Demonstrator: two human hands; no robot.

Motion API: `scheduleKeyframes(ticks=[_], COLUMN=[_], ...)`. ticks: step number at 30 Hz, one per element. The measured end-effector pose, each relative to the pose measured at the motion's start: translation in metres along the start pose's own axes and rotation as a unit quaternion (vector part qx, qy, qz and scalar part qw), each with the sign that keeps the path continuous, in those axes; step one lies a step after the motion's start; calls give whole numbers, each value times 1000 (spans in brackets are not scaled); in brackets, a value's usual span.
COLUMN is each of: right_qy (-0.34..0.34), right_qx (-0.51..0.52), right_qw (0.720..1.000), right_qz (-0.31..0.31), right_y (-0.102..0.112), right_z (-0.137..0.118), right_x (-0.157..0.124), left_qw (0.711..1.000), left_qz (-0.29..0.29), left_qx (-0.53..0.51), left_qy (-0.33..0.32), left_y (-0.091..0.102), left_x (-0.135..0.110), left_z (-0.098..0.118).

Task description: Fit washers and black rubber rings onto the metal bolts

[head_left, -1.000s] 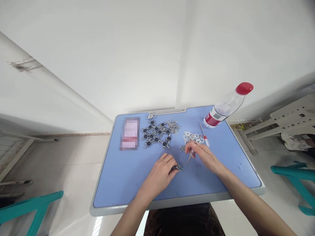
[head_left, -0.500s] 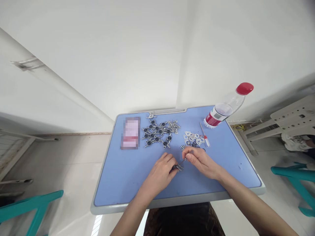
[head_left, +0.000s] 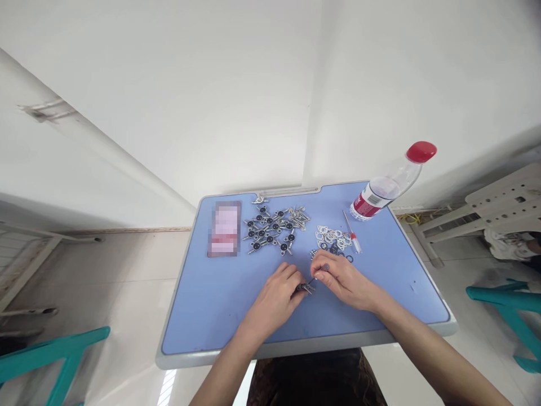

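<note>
My left hand [head_left: 279, 294] rests on the blue table, fingers closed round a small metal fitting [head_left: 309, 288] with short prongs sticking out to the right. Just right of it, my right hand [head_left: 344, 281] pinches a thin-shafted tool [head_left: 324, 268] with a rounded grey end. The shaft slants down to the fitting; the fingers partly hide its tip. Behind my right hand lie tiny metal pieces [head_left: 313, 254], dark rings [head_left: 349, 259] and flat metal plates [head_left: 323, 230]. Farther back are several fittings with black round centres [head_left: 269, 220].
A pile of metal pins [head_left: 299, 217] lies behind the fittings. A phone [head_left: 224, 229] is on the left. A screwdriver [head_left: 353, 235] with a red and clear handle lies on the right, near a red-capped bottle [head_left: 374, 197]. Teal stools [head_left: 63, 347] stand on both sides.
My right hand has shifted slightly left, towards the fitting, and the tool has tilted, its shaft now closer to the fitting. My left hand has stayed in place.
</note>
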State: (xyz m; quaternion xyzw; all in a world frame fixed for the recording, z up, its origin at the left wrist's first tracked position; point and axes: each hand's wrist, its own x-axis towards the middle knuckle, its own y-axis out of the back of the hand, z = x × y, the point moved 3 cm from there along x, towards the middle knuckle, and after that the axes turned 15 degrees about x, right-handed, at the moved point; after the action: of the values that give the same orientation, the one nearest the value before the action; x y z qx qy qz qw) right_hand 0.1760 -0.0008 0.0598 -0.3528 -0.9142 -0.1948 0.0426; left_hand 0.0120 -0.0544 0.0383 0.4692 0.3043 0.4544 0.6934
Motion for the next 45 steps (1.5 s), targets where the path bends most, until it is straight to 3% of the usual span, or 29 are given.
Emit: scheduleKeyframes(ticks=[8, 17, 24, 31, 36, 41, 45], right_qy=[62, 76, 165, 173, 200, 200, 216], right_qx=[-25, -47, -120, -87, -140, -103, -137], right_qw=[997, 995, 979, 981, 969, 974, 966], right_qz=[27, -32, 13, 12, 26, 19, 40], right_y=[-9, -1, -4, -4, -6, -6, -6], right_z=[7, -5, -1, -7, -7, -10, -9], right_x=[-2, -5, -5, -4, -6, -4, -5], left_qw=[1000, 1000, 1000, 1000, 1000, 1000, 1000], left_qz=[-1, -2, 1, 9, 10, 10, 8], left_qx=[0, -8, -2, -20, -11, -16, -11], left_qy=[-3, -4, 3, 4, 8, 4, 3], left_y=[3, 3, 5, 4, 3, 4, 4], left_x=[0, 0, 0, 0, 0, 0, 0], left_z=[2, 2, 2, 2, 2, 2, 2])
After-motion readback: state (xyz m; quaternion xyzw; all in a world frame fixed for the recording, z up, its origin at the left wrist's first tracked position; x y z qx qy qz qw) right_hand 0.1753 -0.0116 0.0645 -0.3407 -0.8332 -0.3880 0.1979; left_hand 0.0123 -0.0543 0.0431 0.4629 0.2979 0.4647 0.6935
